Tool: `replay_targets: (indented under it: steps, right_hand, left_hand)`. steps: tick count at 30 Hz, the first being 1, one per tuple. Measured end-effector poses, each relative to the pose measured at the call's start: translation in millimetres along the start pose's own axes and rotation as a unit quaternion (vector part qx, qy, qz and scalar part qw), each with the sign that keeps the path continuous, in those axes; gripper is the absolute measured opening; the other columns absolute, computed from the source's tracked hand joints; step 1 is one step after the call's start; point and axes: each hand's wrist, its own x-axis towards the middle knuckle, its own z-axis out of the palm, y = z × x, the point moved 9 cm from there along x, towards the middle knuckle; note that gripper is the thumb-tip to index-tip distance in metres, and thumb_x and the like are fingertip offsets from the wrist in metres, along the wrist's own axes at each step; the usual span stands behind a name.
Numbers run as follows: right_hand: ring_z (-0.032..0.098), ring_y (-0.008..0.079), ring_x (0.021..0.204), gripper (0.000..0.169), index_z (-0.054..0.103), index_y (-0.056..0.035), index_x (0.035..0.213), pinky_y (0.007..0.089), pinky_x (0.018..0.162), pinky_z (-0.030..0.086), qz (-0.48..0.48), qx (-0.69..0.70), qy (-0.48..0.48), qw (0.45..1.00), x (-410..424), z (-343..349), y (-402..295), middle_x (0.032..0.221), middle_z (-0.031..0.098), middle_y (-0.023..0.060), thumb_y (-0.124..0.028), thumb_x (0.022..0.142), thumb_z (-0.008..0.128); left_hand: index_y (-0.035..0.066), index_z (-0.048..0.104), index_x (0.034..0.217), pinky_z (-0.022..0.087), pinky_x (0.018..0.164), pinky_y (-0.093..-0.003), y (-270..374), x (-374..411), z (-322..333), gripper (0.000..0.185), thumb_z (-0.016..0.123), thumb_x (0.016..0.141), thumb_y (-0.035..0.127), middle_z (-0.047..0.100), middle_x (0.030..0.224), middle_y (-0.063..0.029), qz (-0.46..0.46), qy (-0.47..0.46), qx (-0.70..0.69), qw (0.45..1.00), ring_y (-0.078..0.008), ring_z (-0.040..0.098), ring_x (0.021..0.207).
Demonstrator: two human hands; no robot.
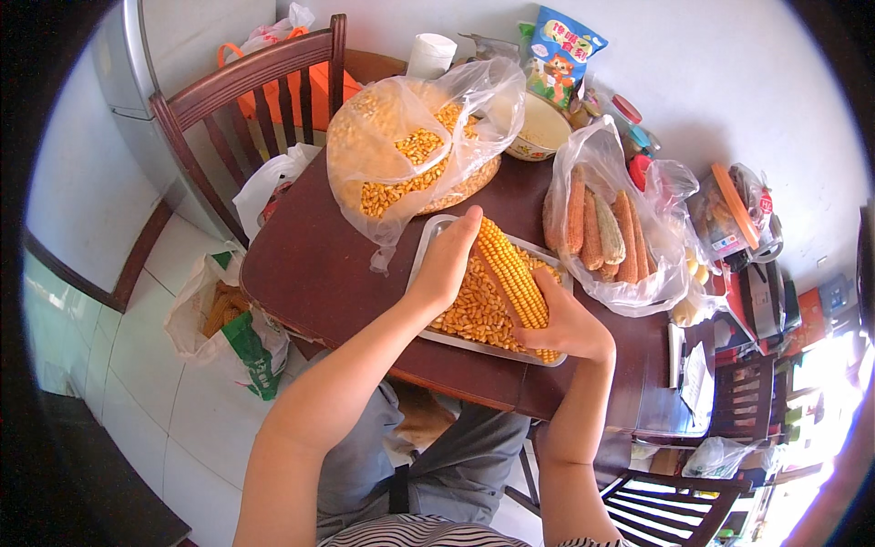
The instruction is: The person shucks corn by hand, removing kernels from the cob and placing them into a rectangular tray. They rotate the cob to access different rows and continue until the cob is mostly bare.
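An ear of yellow corn (514, 277) is held slantwise above a metal tray (418, 263). My left hand (448, 256) grips its upper end, the thumb pointing up along it. Around its lower end my right hand (567, 321) is wrapped. Most of the ear's kernels are in place; a strip along its left side looks bare. Loose corn kernels (472, 308) cover the tray beneath. Behind it, a large clear plastic bag (355, 147) bulges with more kernels. To the right, another plastic bag (656, 253) holds several stripped corn cobs (592, 229).
A patterned bowl (540, 130), a paper roll (432, 56) and a blue snack bag (564, 51) stand along the wall. A wooden chair (246, 61) is at the table's left. On the floor sits a white and green bag (253, 355) with corn inside. Another chair (666, 509) stands at lower right.
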Motion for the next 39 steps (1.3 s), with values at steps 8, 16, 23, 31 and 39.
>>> replay_targets:
  steps: [8, 16, 23, 31, 39]
  right_hand:
    - [0.06, 0.032, 0.097, 0.066, 0.039, 0.0098, 0.116, 0.0373, 0.085, 0.046, 0.021, -0.009, 0.024, 0.999, 7, 9, -2, 0.1, 0.058, 0.0279, -0.025, 0.071, 0.071]
    - [0.061, 0.0309, 0.092, 0.059, 0.037, 0.0089, 0.111, 0.0375, 0.082, 0.047, 0.032, 0.036, 0.018, 0.999, 13, 21, -5, 0.095, 0.06, 0.0271, -0.023, 0.072, 0.068]
    - [0.063, 0.0336, 0.088, 0.063, 0.037, 0.0082, 0.111, 0.0387, 0.08, 0.048, 0.053, 0.044, 0.037, 0.997, 12, 20, -6, 0.093, 0.061, 0.0263, -0.029, 0.073, 0.071]
    - [0.058, 0.0212, 0.089, 0.076, 0.036, 0.0072, 0.122, 0.0335, 0.08, 0.047, 0.041, -0.028, 0.069, 0.996, 11, 24, -16, 0.096, 0.059, 0.0167, -0.031, 0.072, 0.078]
    - [0.054, 0.0192, 0.095, 0.082, 0.032, 0.007, 0.127, 0.0326, 0.084, 0.045, 0.038, 0.012, 0.03, 0.999, 10, 30, -12, 0.105, 0.056, 0.0144, -0.031, 0.071, 0.079]
  left_hand:
    - [-0.001, 0.049, 0.102, 0.04, 0.083, -0.0325, 12, -11, 4, 0.06, 0.03, 0.097, 0.055, 0.054, 0.093, -0.0133, 0.035, 0.054, 0.161, 0.985, -0.0212, 0.051, 0.09]
    - [-0.001, 0.051, 0.1, 0.04, 0.083, -0.034, 13, -11, -5, 0.056, 0.025, 0.1, 0.049, 0.055, 0.093, -0.0131, 0.083, 0.087, 0.134, 0.984, -0.0229, 0.053, 0.09]
    - [-0.002, 0.05, 0.107, 0.04, 0.085, -0.0365, 0, -9, -4, 0.054, 0.027, 0.1, 0.047, 0.057, 0.1, -0.0178, 0.037, 0.082, 0.072, 0.993, -0.0262, 0.054, 0.095]
    - [-0.001, 0.05, 0.098, 0.042, 0.076, -0.041, 17, -16, 4, 0.058, 0.025, 0.098, 0.052, 0.058, 0.088, -0.0198, 0.054, 0.097, 0.169, 0.979, -0.0333, 0.057, 0.085]
    - [0.0, 0.05, 0.095, 0.042, 0.073, -0.0396, 28, -23, 9, 0.046, 0.024, 0.102, 0.037, 0.058, 0.085, -0.0172, 0.106, 0.1, 0.166, 0.975, -0.032, 0.057, 0.08]
